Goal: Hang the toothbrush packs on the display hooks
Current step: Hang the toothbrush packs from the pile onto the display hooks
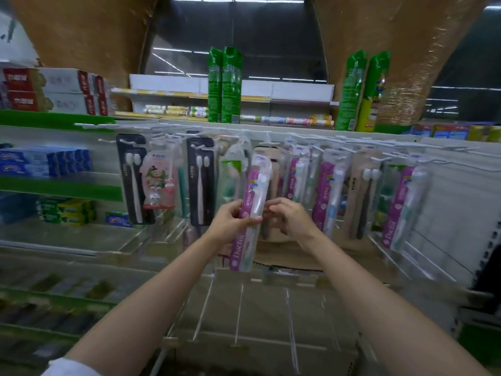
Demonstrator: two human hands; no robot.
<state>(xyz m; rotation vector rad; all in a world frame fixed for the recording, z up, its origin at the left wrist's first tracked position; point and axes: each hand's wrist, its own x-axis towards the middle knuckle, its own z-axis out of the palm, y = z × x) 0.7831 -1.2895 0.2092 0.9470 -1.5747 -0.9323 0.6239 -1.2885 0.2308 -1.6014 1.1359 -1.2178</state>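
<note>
I hold a purple toothbrush pack (250,210) upright in front of the display, tilted slightly right at the top. My left hand (233,221) grips its middle from the left. My right hand (287,217) touches the pack's right edge with its fingertips, partly behind it. White display hooks (271,143) stick out in a row above, most carrying hanging toothbrush packs. More purple packs hang at the right (326,194) and far right (404,204). Black twin-brush packs (200,180) hang to the left. The pack's top reaches up near a hook, but blur hides whether it is threaded on.
Toothpaste boxes (46,162) fill the shelves at the left. Green refill pouches (225,85) stand on the top shelf. Bare white wire hooks (238,308) jut out below my arms. A brown cardboard box (292,253) sits behind my hands.
</note>
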